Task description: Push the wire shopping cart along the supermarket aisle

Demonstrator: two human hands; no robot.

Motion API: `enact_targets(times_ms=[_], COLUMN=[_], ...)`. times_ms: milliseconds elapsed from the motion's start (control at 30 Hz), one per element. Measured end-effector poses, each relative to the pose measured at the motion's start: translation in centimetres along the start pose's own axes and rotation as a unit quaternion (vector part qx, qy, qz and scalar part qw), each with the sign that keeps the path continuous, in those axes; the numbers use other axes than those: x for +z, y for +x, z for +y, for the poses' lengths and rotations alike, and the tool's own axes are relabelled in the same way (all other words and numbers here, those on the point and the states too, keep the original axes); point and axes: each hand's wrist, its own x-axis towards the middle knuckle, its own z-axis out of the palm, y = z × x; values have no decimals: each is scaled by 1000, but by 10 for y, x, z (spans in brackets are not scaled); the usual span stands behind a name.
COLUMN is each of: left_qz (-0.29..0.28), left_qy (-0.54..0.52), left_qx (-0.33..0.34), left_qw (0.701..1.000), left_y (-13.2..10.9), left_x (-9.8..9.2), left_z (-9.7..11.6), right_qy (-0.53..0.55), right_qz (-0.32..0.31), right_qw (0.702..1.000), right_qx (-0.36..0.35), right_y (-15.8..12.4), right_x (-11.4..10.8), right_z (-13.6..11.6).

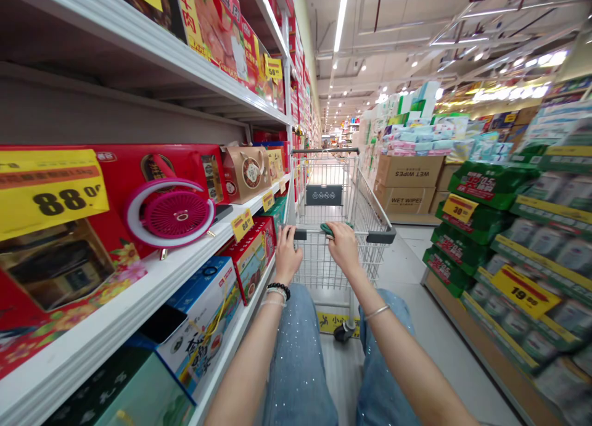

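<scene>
**A:** What's crowding the shopping cart point(324, 192) here? Looks like a tight spot lol.

**B:** Yeah, it's right in front of the person's legs, mid-aisle. White store shelving point(139, 272) runs just beside it on the left, packed with red gift boxes point(115, 167) and a pink fan point(169, 214). Over on the right, "WET WIPES" cartons point(409, 170) sit beyond a stack of green packs point(481, 185). There's also a yellow floor sticker point(337, 323) down under the cart.

**A:** And the hands?

**B:** Both closed on the cart handle point(382, 236). The left hand point(287, 253) has its fingers hooked down over the bar, and the right hand point(343, 248) is curled around a green grip point(329, 230).

**A:** Anything readable?

**B:** Some prices, on a big yellow tag point(50, 192) that says 88 and a smaller yellow tag point(525, 291) that says 19.99. Most of the box print is too small or warped to make out.
</scene>
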Motion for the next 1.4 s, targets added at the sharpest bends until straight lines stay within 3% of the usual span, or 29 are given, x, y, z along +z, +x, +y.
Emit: enact_targets(times_ms=[133,400,500,633,833,967,1200,1300,1400], left_qz=[-14,-30,-21,3,4,4,-10,-6,-3], left_qy=[4,45,23,-2,2,4,18,16,17], left_qx=[12,45,31,-7,1,1,5,-1,-6], left_qw=[1000,998,999,1000,1000,1000,1000,1000,1000], left_y=[-1,5,1,-8,-11,-12,-10,-8,-8], left_x=[4,-15,-14,-8,-9,-11,-15,-15,-16], left_z=[7,-13,-19,-23,-21,-18,-22,-23,-22], right_qy=[14,50,71,73,93,98,103,60,27], right_qz=[-25,-76,-79,-141,-212,-187,-180,-132,-96], right_qw=[999,992,987,979,966,970,959,972,968], right_qx=[-43,-88,-119,-124,-120,-117,-190,-183,-230], right_y=[-1,17,32,45,54,52,33,24,13], right_x=[19,-11,7,35,32,37,34,41,46], right_z=[-17,-7,-26,-45,-35,-34,-22,-23,-15])
